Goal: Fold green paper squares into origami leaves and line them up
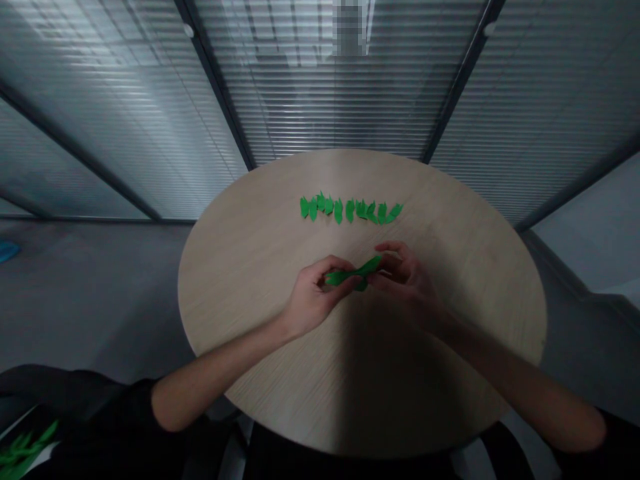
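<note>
The left hand (316,299) and the right hand (403,280) meet above the middle of the table, both closed in a grasp. The left thumb and fingers pinch a green paper piece (347,275) near its left end. The right fingers (393,248) curl around its other end, though they partly hide the grip there. The piece is narrow and pointed, pinched at its middle, and it is hard to tell whether it is one leaf shape or several joined together. Both hands hover just above the table (240,287), with the paper between them and not resting on the wood.

Just beyond the hands, a row of small paper leaves (350,210) lies flat on the table, side by side and overlapping in places. The table is round, with a pale wood grain. Both forearms reach in over its near edge from black sleeves (100,400). At the lower left corner, beside the left sleeve, a bunch of green leaves (23,453) shows, partly cut off by the frame. Past the table, a glass wall with blinds (320,80) runs behind a gray floor (100,300), and a small blue object (7,251) sits at the left edge of the view.
</note>
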`<state>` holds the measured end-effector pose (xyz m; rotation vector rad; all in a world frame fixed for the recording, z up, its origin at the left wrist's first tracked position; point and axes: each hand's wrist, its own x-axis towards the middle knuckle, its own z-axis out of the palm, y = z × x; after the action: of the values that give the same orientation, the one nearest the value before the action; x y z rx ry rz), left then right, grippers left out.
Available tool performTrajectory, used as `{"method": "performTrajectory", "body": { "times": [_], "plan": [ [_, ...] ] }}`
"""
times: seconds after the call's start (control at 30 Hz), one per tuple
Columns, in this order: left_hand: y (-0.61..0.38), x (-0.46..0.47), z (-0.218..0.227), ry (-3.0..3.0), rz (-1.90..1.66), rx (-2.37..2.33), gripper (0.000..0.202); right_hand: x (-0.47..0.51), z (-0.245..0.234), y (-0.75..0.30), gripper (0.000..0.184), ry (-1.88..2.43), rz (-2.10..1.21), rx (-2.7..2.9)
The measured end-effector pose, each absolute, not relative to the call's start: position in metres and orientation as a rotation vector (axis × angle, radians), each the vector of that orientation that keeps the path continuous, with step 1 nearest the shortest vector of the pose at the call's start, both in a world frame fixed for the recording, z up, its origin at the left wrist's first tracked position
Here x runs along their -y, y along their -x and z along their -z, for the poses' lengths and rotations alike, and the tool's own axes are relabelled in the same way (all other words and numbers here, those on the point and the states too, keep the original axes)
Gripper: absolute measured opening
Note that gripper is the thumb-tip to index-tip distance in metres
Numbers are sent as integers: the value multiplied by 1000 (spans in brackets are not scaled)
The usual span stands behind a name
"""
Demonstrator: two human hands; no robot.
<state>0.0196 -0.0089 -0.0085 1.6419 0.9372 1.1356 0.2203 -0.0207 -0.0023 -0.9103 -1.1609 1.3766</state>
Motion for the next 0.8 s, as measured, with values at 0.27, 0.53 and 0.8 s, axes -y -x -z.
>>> {"method": "performTrajectory", "body": {
  "times": [0.27, 0.53, 0.8],
  "plan": [
    [-19, 10, 5, -1669, -1144, -953, 15, 19, 3, -223, 25, 1028, -1329, 1291],
    [-21, 11, 3, -1470, -1102, -950, 24, 22, 1, -221, 20, 1028, -1273, 1256],
    [-22, 8, -3, -1413, -1111, -959, 23, 21, -2, -224, 18, 1019, -1217, 1305]
  ]
}}
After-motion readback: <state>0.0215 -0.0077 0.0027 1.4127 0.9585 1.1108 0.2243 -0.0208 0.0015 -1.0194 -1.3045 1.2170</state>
